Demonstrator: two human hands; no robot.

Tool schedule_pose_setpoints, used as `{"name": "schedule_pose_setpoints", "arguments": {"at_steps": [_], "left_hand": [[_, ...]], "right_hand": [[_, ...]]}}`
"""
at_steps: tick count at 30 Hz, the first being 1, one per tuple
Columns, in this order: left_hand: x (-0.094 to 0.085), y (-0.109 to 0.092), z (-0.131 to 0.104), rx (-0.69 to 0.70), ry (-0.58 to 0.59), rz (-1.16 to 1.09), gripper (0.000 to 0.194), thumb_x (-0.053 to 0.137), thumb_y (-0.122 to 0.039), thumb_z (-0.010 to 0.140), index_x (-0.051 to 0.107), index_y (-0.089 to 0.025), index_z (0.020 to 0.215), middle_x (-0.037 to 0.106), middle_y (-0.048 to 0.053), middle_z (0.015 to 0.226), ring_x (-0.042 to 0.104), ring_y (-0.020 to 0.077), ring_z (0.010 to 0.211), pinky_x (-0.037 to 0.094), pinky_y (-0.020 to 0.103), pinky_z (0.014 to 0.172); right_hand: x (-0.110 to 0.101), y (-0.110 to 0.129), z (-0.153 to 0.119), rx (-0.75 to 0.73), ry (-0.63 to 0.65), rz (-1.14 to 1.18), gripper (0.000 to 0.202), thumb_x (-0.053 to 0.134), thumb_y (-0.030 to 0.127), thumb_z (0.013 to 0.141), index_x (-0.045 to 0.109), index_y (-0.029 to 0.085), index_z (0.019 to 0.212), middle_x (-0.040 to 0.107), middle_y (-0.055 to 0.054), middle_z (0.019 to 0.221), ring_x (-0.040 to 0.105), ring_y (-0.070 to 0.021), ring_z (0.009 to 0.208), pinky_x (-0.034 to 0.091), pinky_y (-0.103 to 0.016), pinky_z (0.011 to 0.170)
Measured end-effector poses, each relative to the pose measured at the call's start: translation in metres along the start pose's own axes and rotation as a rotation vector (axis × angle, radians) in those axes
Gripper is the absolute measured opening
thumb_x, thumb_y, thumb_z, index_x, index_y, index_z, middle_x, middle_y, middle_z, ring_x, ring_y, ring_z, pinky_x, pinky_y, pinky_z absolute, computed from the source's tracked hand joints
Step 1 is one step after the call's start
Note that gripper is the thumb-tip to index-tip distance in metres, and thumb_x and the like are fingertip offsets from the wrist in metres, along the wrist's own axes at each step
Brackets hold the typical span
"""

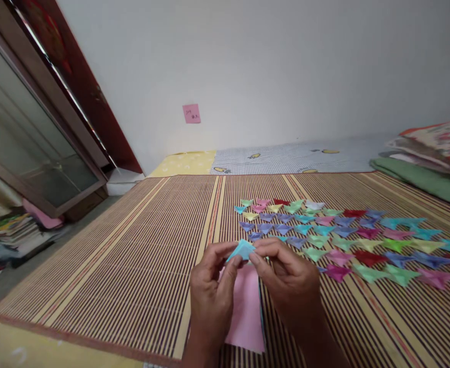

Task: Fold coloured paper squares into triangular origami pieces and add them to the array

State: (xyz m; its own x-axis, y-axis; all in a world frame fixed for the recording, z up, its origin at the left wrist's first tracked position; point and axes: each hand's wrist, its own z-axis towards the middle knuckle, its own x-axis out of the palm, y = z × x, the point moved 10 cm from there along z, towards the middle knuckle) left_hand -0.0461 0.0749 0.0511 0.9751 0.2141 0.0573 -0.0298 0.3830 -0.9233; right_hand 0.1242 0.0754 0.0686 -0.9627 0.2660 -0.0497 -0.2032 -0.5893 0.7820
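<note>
Between my two hands is a small piece of folded light-blue paper (242, 250), roughly triangular with its point upward. My left hand (214, 286) pinches its left side between thumb and fingers. On the right side, my right hand (286, 278) grips the paper's edge with thumb and forefinger. Beneath the hands lies a stack of paper sheets (245, 312), pink on top with a bluish edge showing at the right; my left hand partly hides it.
Rows of small folded paper pieces (318, 240) in many colours spread over the striped mat (133, 255) ahead and to the right. Folded bedding (416, 174) sits at the far right. A pink note (191, 113) is stuck on the wall, and a glass-panelled door (29, 117) stands at left.
</note>
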Motion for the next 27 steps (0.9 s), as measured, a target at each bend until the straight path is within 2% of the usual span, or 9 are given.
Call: {"name": "schedule_pose_setpoints", "arguments": {"at_steps": [6, 18, 21, 24, 27], "left_hand": [[0.001, -0.003, -0.002, 0.070, 0.016, 0.097, 0.014, 0.069, -0.023, 0.091, 0.080, -0.024, 0.101, 0.074, 0.003, 0.084, 0.070, 0.0169, 0.073, 0.058, 0.026, 0.069], [0.004, -0.004, -0.004, 0.068, -0.005, 0.145, 0.015, 0.066, -0.023, 0.092, 0.080, -0.024, 0.095, 0.075, 0.002, 0.079, 0.066, 0.0155, 0.065, 0.054, 0.025, 0.063], [0.005, -0.002, -0.004, 0.069, 0.005, 0.150, 0.014, 0.066, -0.022, 0.092, 0.080, -0.024, 0.094, 0.074, 0.001, 0.079, 0.066, 0.0145, 0.064, 0.054, 0.023, 0.061], [0.007, -0.002, -0.003, 0.067, 0.041, 0.141, 0.014, 0.065, -0.021, 0.093, 0.079, -0.023, 0.095, 0.074, 0.001, 0.078, 0.067, 0.0142, 0.065, 0.054, 0.023, 0.062], [0.012, -0.003, -0.002, 0.081, 0.099, 0.155, 0.015, 0.064, -0.019, 0.094, 0.078, -0.022, 0.096, 0.072, 0.000, 0.074, 0.067, 0.0135, 0.065, 0.054, 0.022, 0.063]], "right_hand": [[0.002, -0.007, -0.004, 0.062, -0.020, 0.028, 0.012, 0.069, 0.020, 0.088, 0.067, 0.023, 0.077, 0.069, -0.002, 0.082, 0.068, -0.0198, 0.080, 0.055, -0.034, 0.075], [0.000, -0.017, -0.010, 0.114, -0.071, 0.064, 0.011, 0.070, 0.022, 0.088, 0.065, 0.023, 0.078, 0.069, -0.002, 0.081, 0.068, -0.0210, 0.083, 0.053, -0.036, 0.078], [0.000, -0.025, -0.011, 0.177, -0.078, 0.087, 0.006, 0.072, 0.024, 0.087, 0.066, 0.023, 0.085, 0.068, -0.002, 0.082, 0.067, -0.0206, 0.082, 0.054, -0.035, 0.076], [0.003, -0.035, -0.012, 0.267, -0.024, 0.095, 0.014, 0.072, 0.029, 0.087, 0.071, 0.022, 0.100, 0.070, -0.002, 0.085, 0.068, -0.0209, 0.084, 0.054, -0.035, 0.077], [0.007, -0.040, -0.011, 0.321, 0.074, 0.078, 0.018, 0.071, 0.034, 0.088, 0.074, 0.022, 0.101, 0.073, -0.003, 0.088, 0.068, -0.0221, 0.088, 0.052, -0.036, 0.080]]}}
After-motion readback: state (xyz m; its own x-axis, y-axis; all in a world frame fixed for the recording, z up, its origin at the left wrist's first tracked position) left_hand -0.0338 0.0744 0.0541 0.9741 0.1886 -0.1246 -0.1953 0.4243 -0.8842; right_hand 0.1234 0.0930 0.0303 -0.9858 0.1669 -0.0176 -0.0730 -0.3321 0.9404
